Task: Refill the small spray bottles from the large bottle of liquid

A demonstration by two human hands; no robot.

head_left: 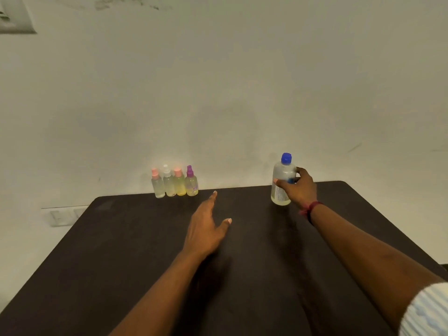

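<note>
At 11 o'clock on the surface (pixel 121 251) stand four small spray bottles (pixel 174 183), likely light and tippy, the left hand (pixel 206 229) stretches out with fingers straight and empty, and at 1 o'clock the right hand (pixel 300 187) curls its fingers round the large bottle (pixel 282 175) at its smooth, probably heavy middle.

Right wrist, just behind right hand (pixel 299 187): red thread band (pixel 315 205), knotted, loose ends hanging; thin dark band (pixel 309 218) beside it. Right sleeve (pixel 426 311): short, white with fine pale-blue stripes, crinkled texture. Both forearms bare.

Matt dark table (pixel 145 251); clear plastic large bottle (pixel 282 175), glossy.
</note>
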